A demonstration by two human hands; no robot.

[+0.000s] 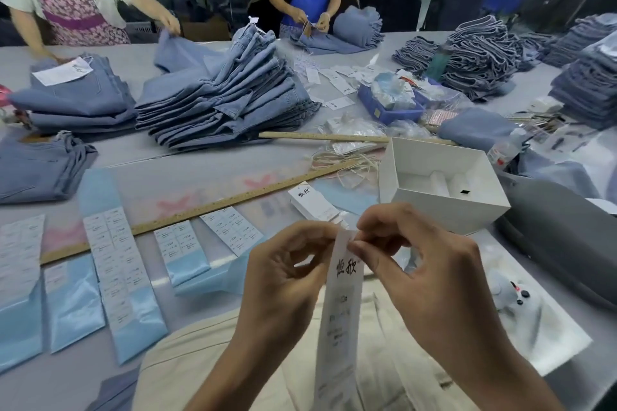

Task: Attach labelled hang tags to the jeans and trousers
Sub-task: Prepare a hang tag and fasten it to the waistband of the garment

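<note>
A long white hang tag (340, 304) with black characters near its top hangs upright between my hands, over cream trousers (207, 364) on the table edge. My left hand (283, 274) grips the tag's top left edge with curled fingers. My right hand (424, 264) pinches the tag's top right corner between thumb and forefinger. A small stack of the same tags (314, 202) lies just beyond my hands. Sheets of printed stickers on blue backing (120, 274) lie to the left. A tall pile of folded blue jeans (227, 93) stands at the table's middle.
An open white box (444, 183) sits right of the tag stack, with loose string (350, 167) beside it. Two wooden rulers (213, 207) cross the table. Two people work at the far edge. More jeans stacks (480, 57) fill the right. A blue tray (387, 103) holds supplies.
</note>
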